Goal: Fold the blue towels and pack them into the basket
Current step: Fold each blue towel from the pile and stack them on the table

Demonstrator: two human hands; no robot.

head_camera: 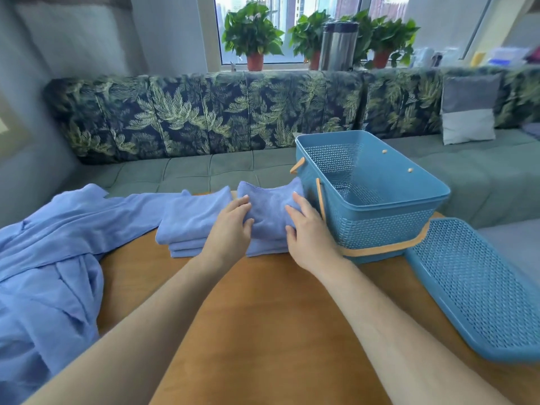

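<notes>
Head view: we see both hands set on a folded towel (268, 213) that tops a small pile just left of the basket (380, 229). The left hand (230, 222) and right hand (306, 229) grip it from either side, fingers laid loosely over the top and thumbs pressed into the near face, so that the cloth bulges between them. A second folded stack (190, 223) lies just to the left. Unfolded towels (46, 258) sprawl over the left of the table (263, 317). The basket stands open, its lid (473, 287) beside it.
</notes>
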